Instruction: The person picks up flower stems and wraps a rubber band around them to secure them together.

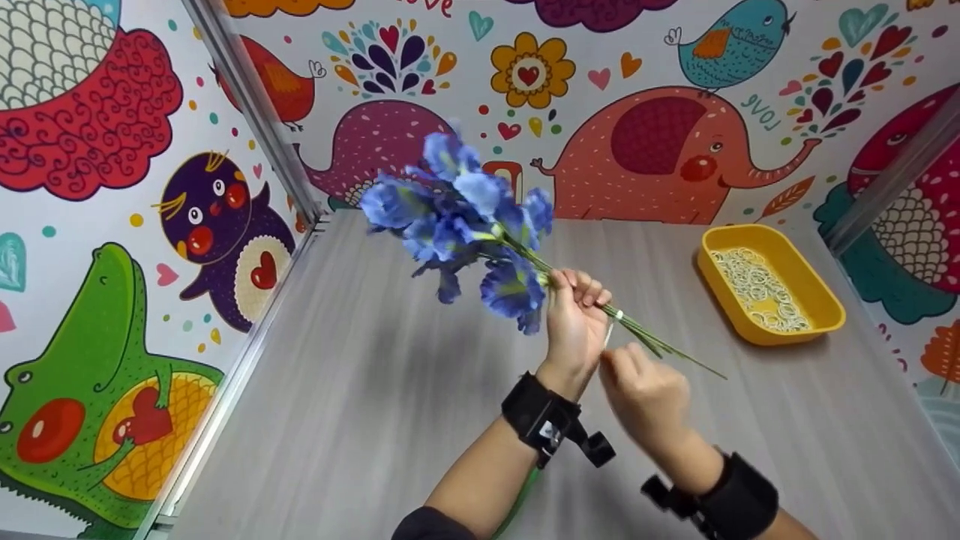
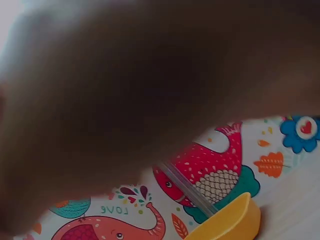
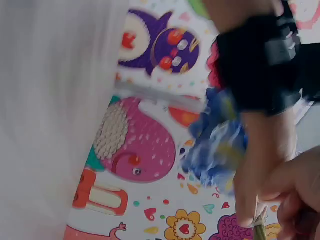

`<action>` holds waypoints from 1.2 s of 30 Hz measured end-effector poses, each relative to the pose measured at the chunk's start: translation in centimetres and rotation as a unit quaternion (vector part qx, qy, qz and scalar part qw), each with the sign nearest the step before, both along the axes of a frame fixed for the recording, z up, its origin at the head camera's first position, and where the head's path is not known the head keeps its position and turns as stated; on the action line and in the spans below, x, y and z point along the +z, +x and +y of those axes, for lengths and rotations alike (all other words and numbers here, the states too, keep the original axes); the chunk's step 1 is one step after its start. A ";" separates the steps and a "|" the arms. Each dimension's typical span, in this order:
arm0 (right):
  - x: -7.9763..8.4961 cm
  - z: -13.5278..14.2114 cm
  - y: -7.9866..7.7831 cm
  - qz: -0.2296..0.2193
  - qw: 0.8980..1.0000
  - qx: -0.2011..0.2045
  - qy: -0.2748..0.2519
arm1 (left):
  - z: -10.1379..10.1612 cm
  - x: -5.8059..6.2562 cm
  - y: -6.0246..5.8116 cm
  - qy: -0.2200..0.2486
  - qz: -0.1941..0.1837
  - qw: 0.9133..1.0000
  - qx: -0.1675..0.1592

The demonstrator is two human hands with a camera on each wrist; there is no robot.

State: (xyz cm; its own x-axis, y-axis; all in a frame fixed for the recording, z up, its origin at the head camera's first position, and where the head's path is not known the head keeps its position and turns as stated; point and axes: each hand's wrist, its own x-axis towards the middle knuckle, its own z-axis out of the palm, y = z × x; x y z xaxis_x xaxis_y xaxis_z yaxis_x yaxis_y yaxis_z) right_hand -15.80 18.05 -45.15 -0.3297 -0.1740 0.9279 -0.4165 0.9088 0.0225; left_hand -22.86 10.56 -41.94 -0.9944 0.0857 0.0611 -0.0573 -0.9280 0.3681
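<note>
A bunch of blue artificial irises (image 1: 465, 217) is held up over the table, blooms to the upper left and green stems (image 1: 652, 339) slanting to the lower right. My left hand (image 1: 576, 322) grips the stems below the blooms. A pale rubber band (image 1: 617, 315) circles the stems just past that grip. My right hand (image 1: 649, 394), fingers curled, pinches the band's stretched loop and pulls it toward me. In the right wrist view, blurred blue petals (image 3: 217, 145) show beside the left forearm. A blurred hand fills most of the left wrist view.
A yellow tub (image 1: 825, 311) with many pale rubber bands (image 1: 761, 289) stands at the right on the grey table (image 1: 337, 420). Printed cartoon panels (image 1: 637, 165) wall in the back and sides. Something thin and green (image 1: 517, 502) shows beneath the left forearm.
</note>
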 end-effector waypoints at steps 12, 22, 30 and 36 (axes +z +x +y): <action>3.1 2.1 -2.1 0.015 0.999 0.004 -0.042 | -0.3 -0.9 2.0 -0.081 0.074 0.994 -0.019; 3.2 4.6 -1.5 -0.048 0.986 0.036 -0.158 | -0.3 -0.6 1.2 -0.152 0.026 0.988 0.029; 2.5 4.4 0.7 -0.097 0.973 0.005 -0.211 | -1.1 0.6 1.0 -0.150 0.023 0.988 0.035; 2.5 4.5 1.5 -0.130 0.960 -0.005 -0.250 | -0.9 1.2 1.0 -0.137 -0.007 0.990 0.022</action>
State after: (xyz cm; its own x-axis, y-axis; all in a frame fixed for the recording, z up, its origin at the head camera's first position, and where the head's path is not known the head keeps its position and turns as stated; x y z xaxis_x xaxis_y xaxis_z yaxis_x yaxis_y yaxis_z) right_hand -14.31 22.58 -42.64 -0.5612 0.2749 0.7807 -0.3400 0.7834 -0.5203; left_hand -21.84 9.65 -40.77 -0.9982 0.0534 0.0280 -0.0255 -0.7946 0.6067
